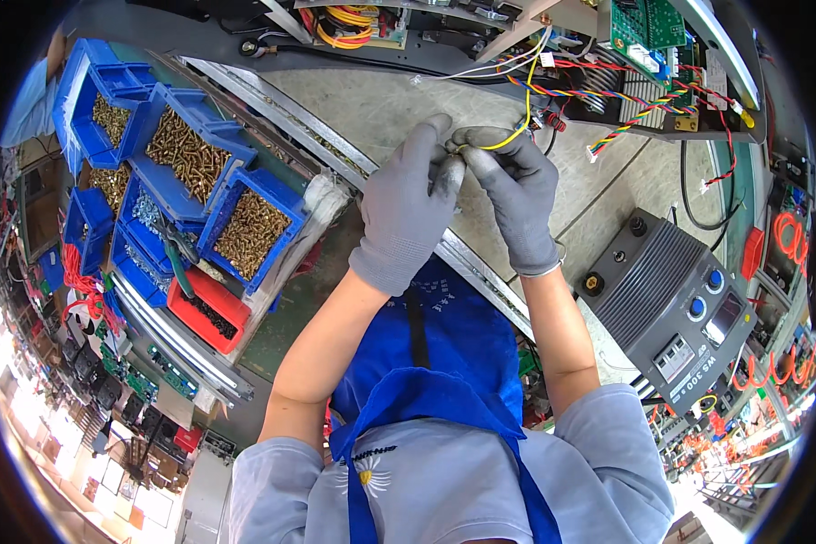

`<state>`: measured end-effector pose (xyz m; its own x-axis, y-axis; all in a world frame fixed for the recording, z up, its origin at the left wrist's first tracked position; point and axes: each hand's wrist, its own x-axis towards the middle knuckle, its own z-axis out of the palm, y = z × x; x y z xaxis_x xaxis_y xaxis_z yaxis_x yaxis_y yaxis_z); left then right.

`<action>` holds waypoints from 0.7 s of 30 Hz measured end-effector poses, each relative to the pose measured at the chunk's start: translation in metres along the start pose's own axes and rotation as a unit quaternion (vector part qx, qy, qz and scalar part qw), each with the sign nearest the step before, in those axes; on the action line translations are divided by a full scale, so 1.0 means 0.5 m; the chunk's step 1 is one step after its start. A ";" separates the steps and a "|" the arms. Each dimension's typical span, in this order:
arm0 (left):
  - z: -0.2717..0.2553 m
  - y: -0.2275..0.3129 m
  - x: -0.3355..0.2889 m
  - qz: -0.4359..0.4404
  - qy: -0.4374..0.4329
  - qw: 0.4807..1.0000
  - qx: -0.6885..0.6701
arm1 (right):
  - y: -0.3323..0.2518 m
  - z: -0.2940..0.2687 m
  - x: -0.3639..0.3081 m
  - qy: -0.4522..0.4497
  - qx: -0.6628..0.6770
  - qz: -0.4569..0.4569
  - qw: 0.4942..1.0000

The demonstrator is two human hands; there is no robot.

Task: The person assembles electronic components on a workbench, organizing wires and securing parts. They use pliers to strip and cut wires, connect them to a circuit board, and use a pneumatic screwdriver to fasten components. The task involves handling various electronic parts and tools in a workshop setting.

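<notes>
Both of my hands wear grey gloves and meet above the tiled work surface [335, 109]. A thin yellow wire [528, 104] comes down from the machine chassis at the top and bends over to my fingertips. My right hand [521, 199] pinches the wire near its end between thumb and finger. My left hand [408, 199] is closed beside it, fingertips touching the right ones; whatever it grips there is too small and covered to make out. Near the wire, white wires [480, 71] with a small connector hang from the same chassis.
Blue bins [190, 154] of brass-coloured screws stand at left, with a red bin [210, 313] of dark screws and green-handled pliers [179, 263]. A black control panel [671, 308] with blue knobs lies at right. Circuit boards [648, 32] and twisted coloured wires [639, 118] fill the upper right.
</notes>
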<state>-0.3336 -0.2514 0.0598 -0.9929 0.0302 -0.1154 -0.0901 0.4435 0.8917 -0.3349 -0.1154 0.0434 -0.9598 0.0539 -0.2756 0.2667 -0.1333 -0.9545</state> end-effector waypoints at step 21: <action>0.187 -0.031 0.092 0.159 -0.201 0.967 0.013 | 0.042 -0.225 0.068 0.122 -0.126 0.144 0.974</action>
<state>-0.3706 -0.1728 -0.0001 -0.8590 0.5119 -0.0035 0.2214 0.3776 0.8991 -0.3521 -0.0052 0.0011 -0.8006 0.2878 -0.5255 0.5645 0.0681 -0.8226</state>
